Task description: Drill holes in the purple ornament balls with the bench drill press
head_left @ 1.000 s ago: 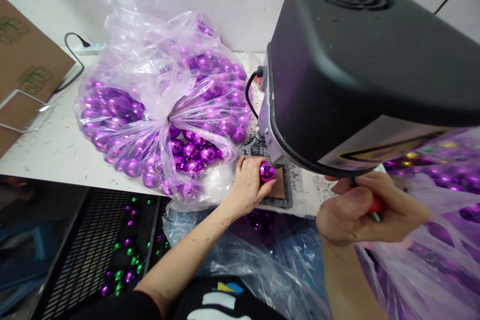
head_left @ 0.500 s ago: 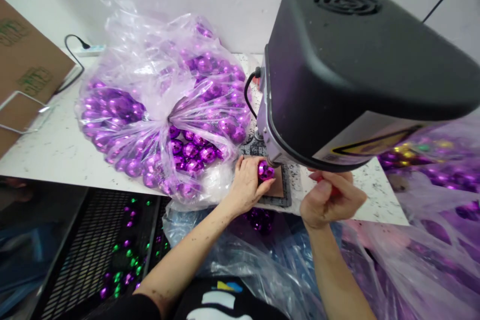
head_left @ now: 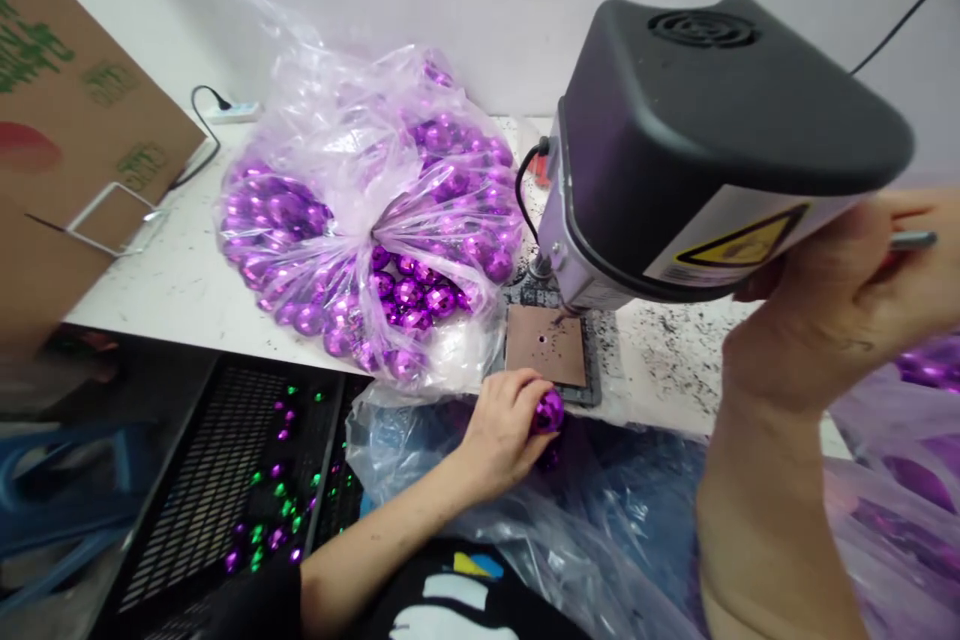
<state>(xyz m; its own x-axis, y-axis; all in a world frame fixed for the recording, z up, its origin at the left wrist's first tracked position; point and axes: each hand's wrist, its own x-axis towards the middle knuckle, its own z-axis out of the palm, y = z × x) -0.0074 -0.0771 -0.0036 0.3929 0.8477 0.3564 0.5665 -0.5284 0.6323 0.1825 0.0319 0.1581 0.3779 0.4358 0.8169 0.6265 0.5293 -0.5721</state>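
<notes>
My left hand pinches a purple faceted ball at the front edge of the bench. Just behind it lies a brown square board with a small hole and dark shavings, on the base of a drill press. My right hand is raised at the right side of the machine's black housing, fingers curled around a feed lever; a metal end and a bit of red show there. The machine's housing hides part of that hand. The drill tip is above the board's rear edge.
A knotted clear bag of purple balls sits on the white bench left of the machine. Below is a black crate with small green and purple balls. A carton stands far left. Clear plastic hangs in front of me.
My left hand has brought the purple ball off the board toward me, past the bench edge. My right hand has swung up and to the right with the lever. The view has shifted slightly.
</notes>
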